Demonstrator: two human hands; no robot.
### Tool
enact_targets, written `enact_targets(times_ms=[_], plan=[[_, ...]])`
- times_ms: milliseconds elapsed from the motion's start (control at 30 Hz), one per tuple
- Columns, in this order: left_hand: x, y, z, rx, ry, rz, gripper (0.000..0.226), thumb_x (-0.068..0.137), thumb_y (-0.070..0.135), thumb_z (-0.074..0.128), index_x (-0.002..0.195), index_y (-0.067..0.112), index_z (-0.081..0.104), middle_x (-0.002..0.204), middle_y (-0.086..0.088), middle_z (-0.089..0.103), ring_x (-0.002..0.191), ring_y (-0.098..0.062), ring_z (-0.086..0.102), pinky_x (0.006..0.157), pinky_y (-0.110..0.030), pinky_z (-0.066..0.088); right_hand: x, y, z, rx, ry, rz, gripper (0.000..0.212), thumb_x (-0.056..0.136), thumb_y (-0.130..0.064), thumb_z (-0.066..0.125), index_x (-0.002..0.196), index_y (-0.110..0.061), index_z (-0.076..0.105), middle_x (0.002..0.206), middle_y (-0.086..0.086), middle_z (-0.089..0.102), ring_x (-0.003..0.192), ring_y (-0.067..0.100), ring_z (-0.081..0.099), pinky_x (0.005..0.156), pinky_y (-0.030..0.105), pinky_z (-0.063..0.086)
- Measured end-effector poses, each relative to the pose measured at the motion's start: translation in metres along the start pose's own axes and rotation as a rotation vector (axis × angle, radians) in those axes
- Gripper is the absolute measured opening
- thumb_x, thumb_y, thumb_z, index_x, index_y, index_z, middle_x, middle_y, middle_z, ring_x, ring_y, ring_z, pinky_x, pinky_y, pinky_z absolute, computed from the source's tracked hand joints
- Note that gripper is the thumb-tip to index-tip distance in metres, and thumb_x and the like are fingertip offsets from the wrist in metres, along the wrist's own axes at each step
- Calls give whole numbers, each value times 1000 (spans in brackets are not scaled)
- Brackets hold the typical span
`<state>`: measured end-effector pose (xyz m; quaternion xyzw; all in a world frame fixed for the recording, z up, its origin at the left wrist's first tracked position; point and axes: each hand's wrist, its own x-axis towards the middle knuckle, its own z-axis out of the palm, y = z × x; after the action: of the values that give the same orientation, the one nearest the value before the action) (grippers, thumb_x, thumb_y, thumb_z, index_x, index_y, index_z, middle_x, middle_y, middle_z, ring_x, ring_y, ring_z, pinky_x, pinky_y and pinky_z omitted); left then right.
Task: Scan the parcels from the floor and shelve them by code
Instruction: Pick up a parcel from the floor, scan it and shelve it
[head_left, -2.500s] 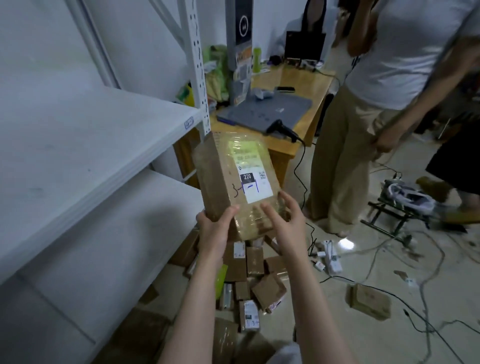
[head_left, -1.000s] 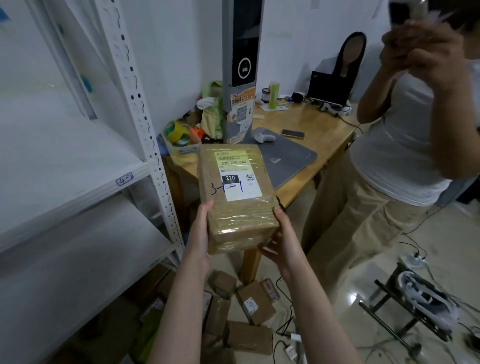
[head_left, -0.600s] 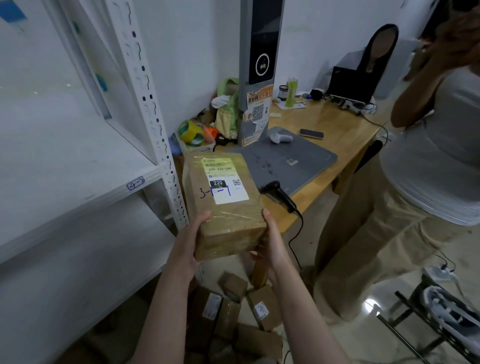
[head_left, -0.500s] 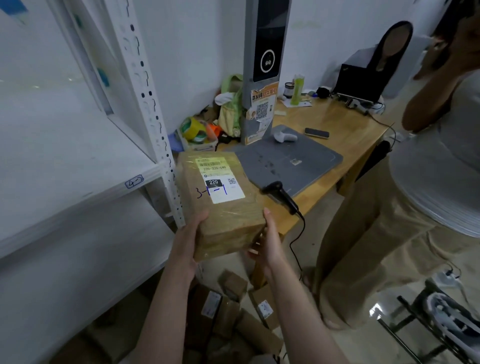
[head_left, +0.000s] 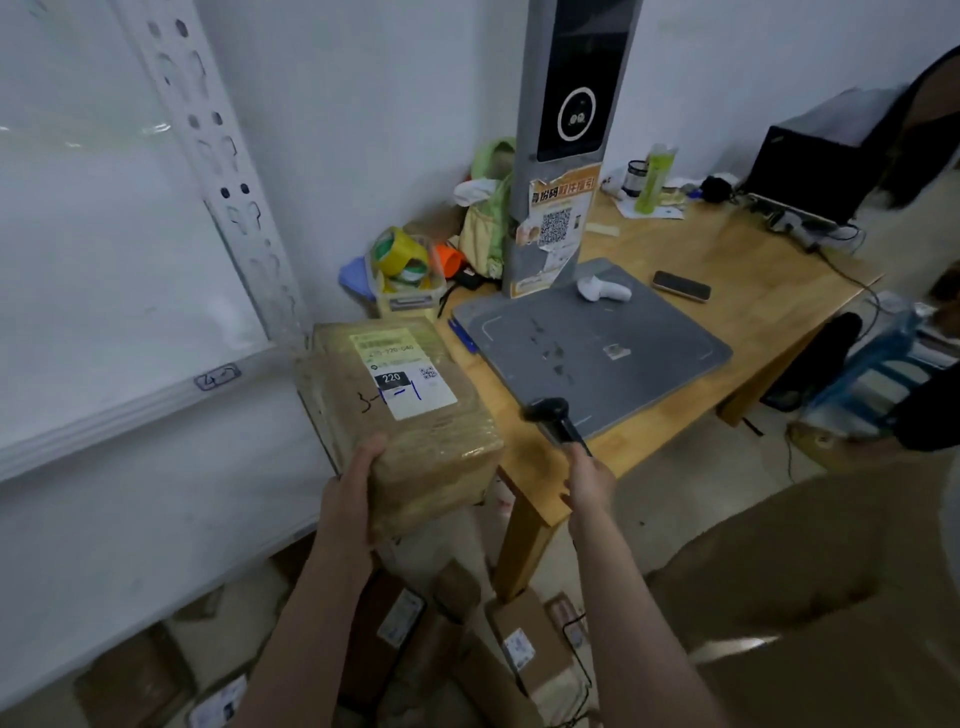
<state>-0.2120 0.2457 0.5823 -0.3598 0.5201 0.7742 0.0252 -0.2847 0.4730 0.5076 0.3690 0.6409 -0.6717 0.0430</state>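
Head view: left fingers (head_left: 364, 453) clasp parcel (head_left: 415, 436) at near end; right fingers (head_left: 581, 472) grasp scanner (head_left: 554, 419).

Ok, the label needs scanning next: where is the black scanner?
Head view, right of centre: the scanner lies at the wooden table's near edge by the grey pad's front corner, handle gripped by the right hand, right of the parcel.

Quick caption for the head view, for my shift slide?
Left hand holds the taped parcel label-up while right hand grips the black scanner at the desk edge.
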Motion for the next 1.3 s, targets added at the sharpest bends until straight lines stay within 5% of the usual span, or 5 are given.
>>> enact_targets(times_ms=[200, 567, 800, 1033, 1300], plan=[[7, -10, 25, 26, 21, -13, 32, 78, 47, 74, 100, 25, 66, 108, -5, 71, 102, -27, 65, 99, -54, 51, 68, -13, 4, -329, 53, -34, 44, 93, -26, 63, 127, -3, 48, 103, 9, 55, 93, 27, 55, 80, 40, 50], [17, -26, 26, 33, 109, -53, 125, 20, 70, 86, 132, 21, 59, 121, -11, 67, 109, -34, 64, 91, -52, 55, 140, 3, 32, -912, 12, -88, 39, 89, -20, 52, 128, -25, 53, 122, 8, 61, 121, 32, 50, 99, 49, 39], [24, -39, 13, -12, 180, -70, 136, 16, 74, 88, 138, 24, 53, 125, -11, 65, 111, -36, 64, 95, -58, 53, 133, 29, 27, -721, -109, -69, 33, 90, -10, 57, 122, -5, 52, 103, 15, 60, 98, 36, 62, 86, 53, 56], [14, -39, 8, 59, 185, 58, 107, 47, 52, 90, 138, 12, 50, 126, -13, 62, 110, -34, 62, 94, -50, 54, 43, 22, 7, -252, -167, -196, 24, 87, 0, 57, 86, -24, 54, 90, 16, 63, 87, 35, 63, 81, 55, 54], [2, -54, 1, 126, 102, 265, 73, 78, 12, 79, 141, 13, 43, 125, -10, 60, 104, -23, 63, 76, -30, 55, -50, -10, -5, -188, -473, -408, 21, 87, -4, 62, 91, -25, 61, 69, 3, 59, 65, 22, 55, 64, 38, 43]])
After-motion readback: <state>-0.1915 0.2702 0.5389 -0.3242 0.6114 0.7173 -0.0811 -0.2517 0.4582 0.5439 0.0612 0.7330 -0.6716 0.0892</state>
